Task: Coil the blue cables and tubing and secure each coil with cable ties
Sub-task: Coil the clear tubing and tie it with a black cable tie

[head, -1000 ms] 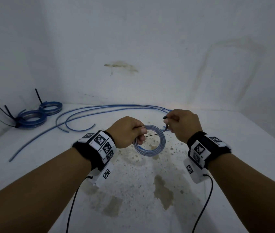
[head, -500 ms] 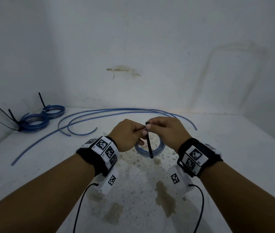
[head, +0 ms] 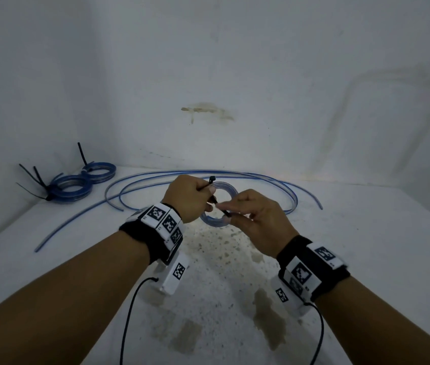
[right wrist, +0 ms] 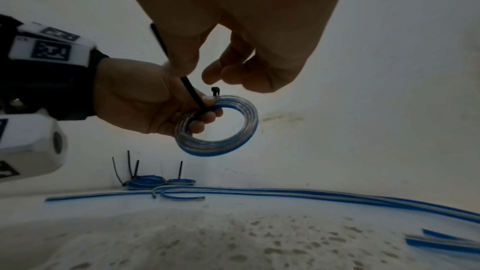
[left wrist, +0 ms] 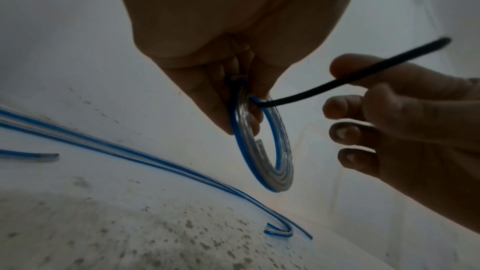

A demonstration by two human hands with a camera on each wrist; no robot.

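Your left hand (head: 190, 198) grips the small coil of clear blue-striped tubing (right wrist: 221, 124) above the tabletop (head: 366, 246) while your right hand (head: 256, 219) pinches the thin black cable tie (left wrist: 337, 85) threaded through it, so next feed that tail into the tie's head and cinch.

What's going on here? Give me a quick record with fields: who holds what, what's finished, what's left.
Left hand: grips the small tubing coil
Right hand: pinches the black cable tie, whose strap passes through the coil
Tie state: not yet closed
Finished: tied coils at the table's far left
Left to do: loose blue tubing lying on the table
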